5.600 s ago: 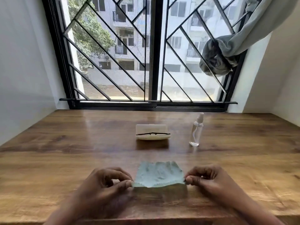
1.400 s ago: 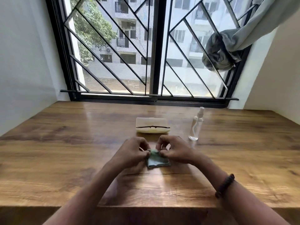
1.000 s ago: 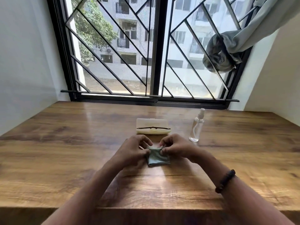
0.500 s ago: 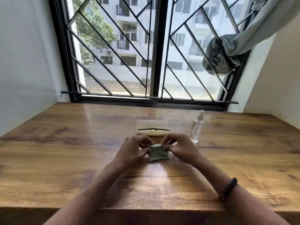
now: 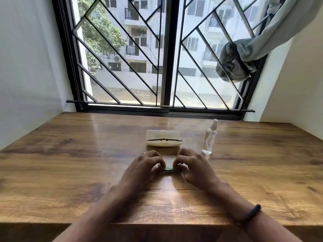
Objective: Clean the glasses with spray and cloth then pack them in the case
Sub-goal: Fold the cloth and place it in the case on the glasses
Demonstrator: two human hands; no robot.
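1. Both grips were clamped on the cloth. The left grip (image 5: pixel 143 165) and the right grip (image 5: pixel 192 167) were curled inward, and the folded cloth (image 5: pixel 169 168) was pinched between their fingertips, low against the bench (image 5: pixel 70 172) near its middle.
2. The case (image 5: pixel 163 143) was set straight beyond the cloth, toward the window edge of the bench, near the knuckles but apart from them. Its long axis ran left to right, parallel to that edge. It was judged about equally near to both grips.
3. The glasses (image 5: pixel 164 140) were seen only as a thin dark line lying lengthwise across the case. Whether they were fully seated in it could not be told.
4. The spray bottle (image 5: pixel 209 137) stood upright just right of the case, nearer the right grip, and was touched by nothing.
5. The cloth was teal and soft and was folded into a small flat pad, mostly hidden by the fingers. The case was pale, oblong and round-cornered. The bottle was clear, slim plastic with a white nozzle. The bench was glossy wood grain that caught window glare.
6. A short forward carry of the cloth to the case was judged to be the likely next move.
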